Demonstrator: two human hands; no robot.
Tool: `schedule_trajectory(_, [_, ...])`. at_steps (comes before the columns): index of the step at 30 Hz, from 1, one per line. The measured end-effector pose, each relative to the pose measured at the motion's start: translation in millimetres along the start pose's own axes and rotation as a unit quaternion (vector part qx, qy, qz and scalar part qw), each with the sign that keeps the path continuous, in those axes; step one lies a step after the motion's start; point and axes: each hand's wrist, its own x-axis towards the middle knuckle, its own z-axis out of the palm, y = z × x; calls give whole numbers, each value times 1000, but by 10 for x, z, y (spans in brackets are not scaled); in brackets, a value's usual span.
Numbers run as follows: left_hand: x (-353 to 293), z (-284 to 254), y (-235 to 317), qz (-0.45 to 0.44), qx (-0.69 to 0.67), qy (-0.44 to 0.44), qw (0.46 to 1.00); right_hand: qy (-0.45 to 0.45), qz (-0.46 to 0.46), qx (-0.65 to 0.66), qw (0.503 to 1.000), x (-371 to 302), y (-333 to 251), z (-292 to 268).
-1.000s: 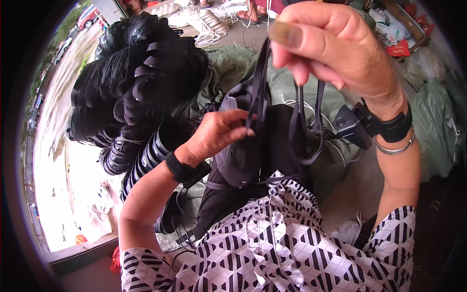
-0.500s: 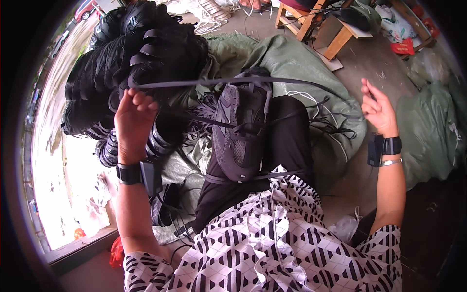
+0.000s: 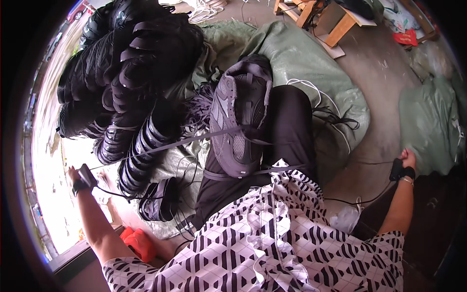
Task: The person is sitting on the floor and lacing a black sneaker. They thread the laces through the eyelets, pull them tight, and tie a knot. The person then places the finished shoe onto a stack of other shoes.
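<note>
Thighs in black trousers (image 3: 292, 117): bear the dark-grey mesh-panelled shoe (image 3: 238, 114), toe bodyward, apparently freeing both hands.
Left hand (image 3: 74, 175): fingers narrow on flat dark-grey fabric lace (image 3: 187, 141), pulled straight.
Right hand (image 3: 408, 158): fingers curled, seemingly gripping its other end, balancing the pull.

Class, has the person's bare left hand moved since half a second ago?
Yes. The bare left hand has moved left and lower in view: it overlapped the tall pile of black shoe uppers; now it shows past its lower left.
</note>
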Motion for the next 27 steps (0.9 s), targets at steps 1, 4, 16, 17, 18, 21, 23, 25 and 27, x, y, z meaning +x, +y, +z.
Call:
schedule_trajectory(1, [-183, 509, 35, 23, 30, -30, 999, -49, 21, 21, 998, -162, 247, 487])
schedule_trajectory(4, [-1753, 1826, 87, 72, 102, -139, 982, -261, 22, 37, 964, -1028, 226, 2623])
schedule_trajectory(16, [-4671, 3166, -144, 93, 195, -578, 787, -457, -226, -233, 828, -3547, 170, 5143])
schedule_trajectory(17, [-4672, 3113, -167, 136, 260, -590, 752, -456, -228, -260, 820, -3537, 189, 5123])
schedule_trajectory(18, [-4722, 3052, -151, 111, 262, -610, 740, -456, -230, -285, 811, -3571, 181, 5106])
schedule_trajectory(21, [-4681, 2981, -49, 173, 306, -678, 646, -456, -269, -316, 788, -3531, 264, 5075])
schedule_trajectory(23, [-4637, 2979, -105, 112, 289, -641, 702, -450, -298, -338, 771, -3535, 259, 5094])
schedule_trajectory(25, [-4657, 3015, -83, 117, 156, -600, 776, -448, -308, -340, 767, -3536, 289, 5136])
schedule_trajectory(27, [-4672, 3101, -85, 118, 68, -563, 815, -436, -312, -341, 772, -3540, 291, 5182])
